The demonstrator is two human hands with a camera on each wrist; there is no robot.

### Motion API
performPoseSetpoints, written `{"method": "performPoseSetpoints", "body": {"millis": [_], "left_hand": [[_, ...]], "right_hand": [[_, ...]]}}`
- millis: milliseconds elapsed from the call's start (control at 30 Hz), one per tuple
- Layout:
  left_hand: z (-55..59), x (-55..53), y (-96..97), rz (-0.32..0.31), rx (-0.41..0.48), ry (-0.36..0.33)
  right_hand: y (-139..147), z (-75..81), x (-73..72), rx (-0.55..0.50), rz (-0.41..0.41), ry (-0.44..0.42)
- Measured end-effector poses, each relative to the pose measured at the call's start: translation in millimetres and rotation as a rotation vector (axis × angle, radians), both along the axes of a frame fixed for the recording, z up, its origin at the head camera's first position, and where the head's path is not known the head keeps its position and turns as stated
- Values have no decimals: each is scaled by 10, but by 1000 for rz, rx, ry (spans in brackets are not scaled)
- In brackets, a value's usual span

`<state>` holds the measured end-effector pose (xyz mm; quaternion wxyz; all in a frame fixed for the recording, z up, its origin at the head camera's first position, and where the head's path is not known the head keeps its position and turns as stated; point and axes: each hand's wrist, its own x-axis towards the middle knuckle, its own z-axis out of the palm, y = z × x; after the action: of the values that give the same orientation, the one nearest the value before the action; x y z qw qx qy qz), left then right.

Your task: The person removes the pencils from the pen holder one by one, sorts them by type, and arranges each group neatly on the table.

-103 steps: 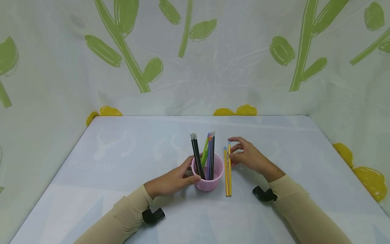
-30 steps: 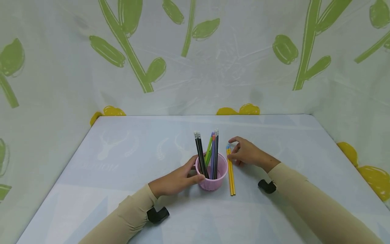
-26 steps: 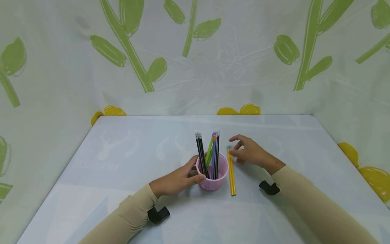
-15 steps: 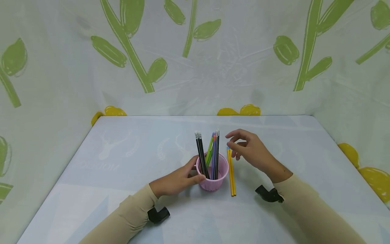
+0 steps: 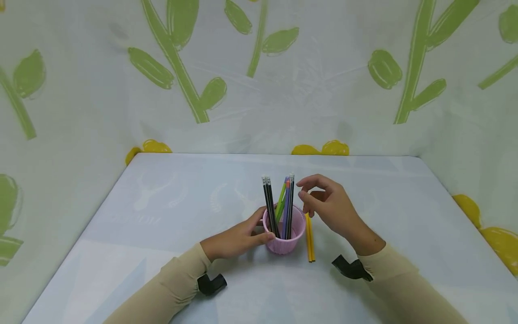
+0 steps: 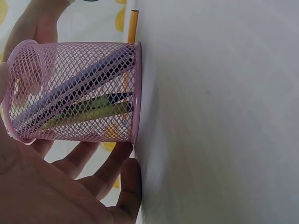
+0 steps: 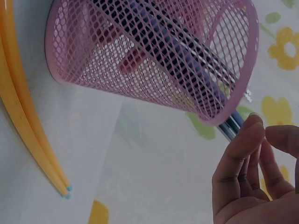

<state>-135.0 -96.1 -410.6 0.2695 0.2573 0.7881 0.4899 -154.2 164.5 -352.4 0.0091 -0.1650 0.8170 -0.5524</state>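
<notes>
My left hand [image 5: 238, 239] holds the pink mesh pencil cup [image 5: 283, 246] from its left side, thumb near the rim. Upright but leaning in the cup are several black pencils [image 5: 269, 198], a purple pen [image 5: 286, 207] and green pens [image 5: 280, 204]. To the right of the cup hovers my right hand [image 5: 333, 209], its fingers loosely bent and thumb apart. In the right wrist view its fingertips are close to the pencil tops above the rim, with nothing pinched. Two yellow pencils [image 5: 310, 245] with blue ends lie side by side on the table, partly under the right hand.
The pale table [image 5: 162, 198] extends around the cup on all sides. A white wall covering [image 5: 323, 81] with green leaf prints rises behind it. Black wrist cameras sit below both wrists, the right one [image 5: 351, 269] close to the table.
The right hand first brought the two yellow pencils together, then let them go. It has since lifted and moved left toward the pencils in the cup. The left hand has kept its hold.
</notes>
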Motion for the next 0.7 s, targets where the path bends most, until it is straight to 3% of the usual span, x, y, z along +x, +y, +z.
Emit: {"method": "performPoseSetpoints", "body": {"millis": [200, 700], "left_hand": [[-6, 2, -3, -2, 1, 3], [-3, 0, -2, 5, -7, -7]], "right_hand": [[-75, -56, 54, -10, 11, 93], [-141, -143, 74, 148, 56, 250]]}}
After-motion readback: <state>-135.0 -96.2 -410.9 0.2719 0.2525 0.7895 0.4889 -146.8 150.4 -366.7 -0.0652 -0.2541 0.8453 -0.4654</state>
